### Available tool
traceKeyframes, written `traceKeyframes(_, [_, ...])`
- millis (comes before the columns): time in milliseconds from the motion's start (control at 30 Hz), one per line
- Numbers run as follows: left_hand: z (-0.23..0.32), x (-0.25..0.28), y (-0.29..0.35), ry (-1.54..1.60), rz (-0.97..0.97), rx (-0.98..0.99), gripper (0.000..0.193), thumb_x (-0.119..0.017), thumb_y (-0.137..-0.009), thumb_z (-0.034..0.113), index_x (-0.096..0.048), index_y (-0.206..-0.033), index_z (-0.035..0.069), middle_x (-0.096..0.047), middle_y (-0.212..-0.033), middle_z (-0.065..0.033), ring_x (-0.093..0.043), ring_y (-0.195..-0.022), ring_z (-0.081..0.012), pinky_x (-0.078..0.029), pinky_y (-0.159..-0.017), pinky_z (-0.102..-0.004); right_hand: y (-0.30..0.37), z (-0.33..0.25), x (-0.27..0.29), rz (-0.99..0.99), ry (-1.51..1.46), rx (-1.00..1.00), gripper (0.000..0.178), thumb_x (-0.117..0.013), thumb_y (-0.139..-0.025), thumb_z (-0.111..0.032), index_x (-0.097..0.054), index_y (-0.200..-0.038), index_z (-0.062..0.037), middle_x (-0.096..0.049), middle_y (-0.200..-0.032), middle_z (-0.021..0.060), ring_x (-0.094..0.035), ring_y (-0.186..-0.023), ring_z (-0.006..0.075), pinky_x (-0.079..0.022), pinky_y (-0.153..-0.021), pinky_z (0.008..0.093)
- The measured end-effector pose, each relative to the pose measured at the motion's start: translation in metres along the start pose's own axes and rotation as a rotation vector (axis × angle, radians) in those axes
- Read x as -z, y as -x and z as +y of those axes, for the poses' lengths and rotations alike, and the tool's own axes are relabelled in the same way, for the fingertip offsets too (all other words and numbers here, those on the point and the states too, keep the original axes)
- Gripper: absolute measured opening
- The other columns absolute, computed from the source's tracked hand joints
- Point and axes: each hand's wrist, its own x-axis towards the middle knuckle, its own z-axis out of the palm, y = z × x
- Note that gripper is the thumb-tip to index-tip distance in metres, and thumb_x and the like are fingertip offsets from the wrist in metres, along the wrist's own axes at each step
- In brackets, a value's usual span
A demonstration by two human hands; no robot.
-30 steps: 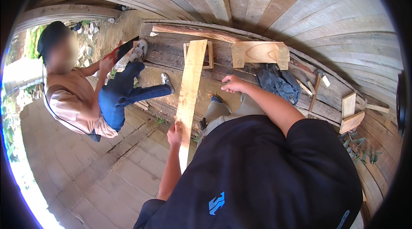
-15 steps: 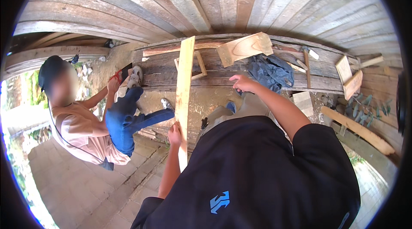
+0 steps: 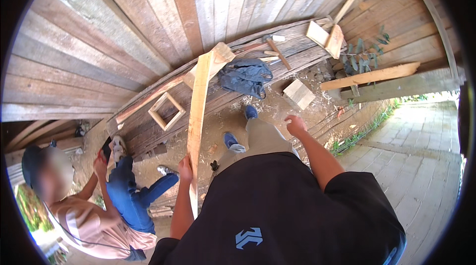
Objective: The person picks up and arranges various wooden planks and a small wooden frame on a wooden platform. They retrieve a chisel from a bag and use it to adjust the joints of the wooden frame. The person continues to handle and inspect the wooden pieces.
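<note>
A long, pale wooden plank (image 3: 198, 106) stands up in front of me, its far end overlapping the bench. My left hand (image 3: 185, 168) grips its left edge low down, fingers closed round it. Out to the right, my right hand (image 3: 296, 125) hangs in the air with nothing in it, the fingers loosely bent and a little apart. Nearest below that hand is a block of pale wood (image 3: 299, 94) on the ground. Behind the plank's upper end, a wide piece of board (image 3: 221, 52) lies on the bench, partly hidden.
On the weathered bench (image 3: 130, 119) lie a square wooden frame (image 3: 166, 111), a dark plastic bag (image 3: 246, 77), a hammer (image 3: 278, 52) and joined boards (image 3: 326, 37). A co-worker (image 3: 89, 205) sits at the left holding a red-handled tool. A loose board (image 3: 371, 76) rests at the right.
My view has turned to the right, so the bench slants and more paving shows. My right hand has moved away from the bench to the right. My left hand keeps hold of the plank.
</note>
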Motion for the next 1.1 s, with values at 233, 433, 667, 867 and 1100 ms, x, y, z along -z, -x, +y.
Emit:
traceKeyframes(233, [0.047,-0.046,-0.037,-0.11,-0.163,0.044,0.048,-0.048,-0.093,0.037,-0.06,-0.077,-0.006,-0.056,-0.065,-0.0092,-0.048,-0.063,-0.017,-0.038,-0.058,-0.0369,0.045,0.064,0.011,0.053,-0.003,-0.24,0.038,-0.062,-0.071,-0.001,-0.069,-0.102,-0.022,-0.064,-0.107,0.0154,-0.062,-0.103,0.0334,-0.05,-0.089,0.0406])
traceKeyframes(433, [0.067,-0.092,-0.063,-0.332,-0.223,-0.023,0.055,-0.05,-0.089,0.049,-0.065,-0.085,-0.003,-0.062,-0.073,-0.0178,-0.057,-0.069,-0.0251,-0.043,-0.065,-0.0399,0.026,0.09,0.005,0.017,-0.052,-0.088,0.043,-0.058,-0.072,0.0,-0.067,-0.109,-0.0204,-0.06,-0.107,0.0145,-0.061,-0.099,0.0309,-0.05,-0.085,0.0394])
traceKeyframes(667, [0.202,-0.173,-0.01,-0.613,-0.468,0.002,0.061,-0.067,-0.074,0.059,-0.067,-0.099,0.003,-0.068,-0.093,-0.0172,-0.065,-0.091,-0.0256,-0.048,-0.079,-0.036,-0.01,0.126,0.009,0.009,-0.31,0.086,0.039,-0.056,-0.076,-0.005,-0.065,-0.112,-0.0162,-0.065,-0.09,0.0124,-0.063,-0.087,0.0295,-0.05,-0.078,0.0389])
traceKeyframes(867, [0.221,-0.245,-0.015,-0.764,-0.527,-0.157,0.092,-0.082,-0.055,0.056,-0.053,-0.119,-0.003,-0.066,-0.104,-0.0185,-0.064,-0.097,-0.0283,-0.048,-0.084,-0.0354,-0.023,0.21,0.009,-0.023,-0.268,-0.046,0.033,-0.055,-0.08,-0.009,-0.065,-0.111,-0.0161,-0.066,-0.093,0.0169,-0.064,-0.088,0.033,-0.05,-0.076,0.0398])
traceKeyframes(1100, [0.236,-0.316,-0.022,-0.827,-0.562,-0.299,0.116,-0.087,-0.048,0.047,-0.03,-0.136,-0.002,-0.045,-0.133,-0.0229,-0.052,-0.118,-0.0338,-0.042,-0.097,-0.041,-0.023,0.279,0.053,-0.029,-0.314,-0.132,0.033,-0.057,-0.08,-0.01,-0.064,-0.112,-0.0151,-0.066,-0.091,0.0165,-0.064,-0.088,0.0349,-0.05,-0.078,0.0421])
